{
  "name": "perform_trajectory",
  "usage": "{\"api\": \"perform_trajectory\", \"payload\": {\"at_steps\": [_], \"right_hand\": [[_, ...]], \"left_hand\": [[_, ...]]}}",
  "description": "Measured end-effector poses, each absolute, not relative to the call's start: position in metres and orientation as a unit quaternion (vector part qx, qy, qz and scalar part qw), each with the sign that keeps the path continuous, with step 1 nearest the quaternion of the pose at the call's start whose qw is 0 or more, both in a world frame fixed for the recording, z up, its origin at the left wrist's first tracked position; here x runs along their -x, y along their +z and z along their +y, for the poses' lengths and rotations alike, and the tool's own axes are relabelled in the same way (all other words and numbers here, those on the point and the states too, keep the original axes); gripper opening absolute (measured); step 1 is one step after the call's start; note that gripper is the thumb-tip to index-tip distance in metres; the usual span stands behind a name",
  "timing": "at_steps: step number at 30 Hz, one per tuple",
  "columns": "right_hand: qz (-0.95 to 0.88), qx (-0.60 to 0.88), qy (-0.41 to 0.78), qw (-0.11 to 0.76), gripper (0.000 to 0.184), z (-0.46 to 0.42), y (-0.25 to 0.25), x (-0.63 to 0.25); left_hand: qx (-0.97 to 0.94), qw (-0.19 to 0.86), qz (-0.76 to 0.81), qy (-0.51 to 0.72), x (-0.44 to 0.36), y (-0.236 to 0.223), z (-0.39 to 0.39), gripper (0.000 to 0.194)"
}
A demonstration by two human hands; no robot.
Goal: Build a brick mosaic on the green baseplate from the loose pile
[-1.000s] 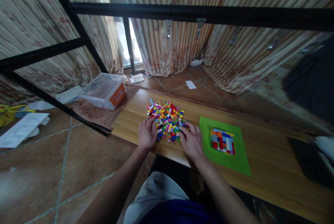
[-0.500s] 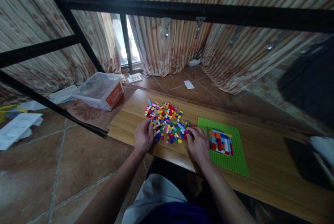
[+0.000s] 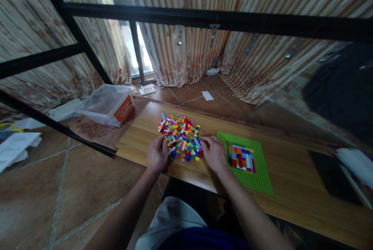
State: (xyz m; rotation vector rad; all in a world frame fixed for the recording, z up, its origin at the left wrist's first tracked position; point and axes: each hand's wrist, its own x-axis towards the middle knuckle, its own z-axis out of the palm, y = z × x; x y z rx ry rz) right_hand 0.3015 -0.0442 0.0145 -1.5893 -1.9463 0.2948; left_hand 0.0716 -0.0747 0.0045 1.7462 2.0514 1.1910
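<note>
A heap of small multicoloured toy bricks (image 3: 182, 137) lies spread on the wooden table. My left hand (image 3: 157, 153) is at the heap's left edge, fingers curled in toward the thumb; whatever is between the fingertips is hidden. At the right edge of the heap, my right hand (image 3: 215, 153) has thumb and forefinger drawn close together by the bricks, too small to tell what they grip. Right of that hand, a green baseplate (image 3: 264, 164) carries a flat rectangular build (image 3: 242, 158) of red, blue, white and orange bricks.
The wooden table (image 3: 294, 188) runs to the right, with a dark flat panel (image 3: 335, 178) near its right end. A clear plastic box (image 3: 100, 104) with an orange label stands on the floor at left. Black metal bars (image 3: 175, 16) cross in front of the curtains (image 3: 163, 48).
The whole view has shifted slightly, so the table and bricks appear a little farther left. Both hands stay at the heap; the right hand's fingers have drawn slightly up along its edge.
</note>
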Motion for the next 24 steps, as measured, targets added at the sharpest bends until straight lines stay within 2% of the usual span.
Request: {"api": "perform_trajectory", "payload": {"at_steps": [7,24], "right_hand": [[-0.731,0.634,0.102,0.231,0.020,-0.037,0.023,-0.278],[-0.739,0.638,0.109,0.189,0.017,-0.043,0.030,-0.280]], "left_hand": [[-0.596,0.098,0.689,0.400,-0.070,0.006,-0.074,0.034],[-0.603,0.096,0.694,0.383,-0.067,0.003,-0.070,0.035]]}}
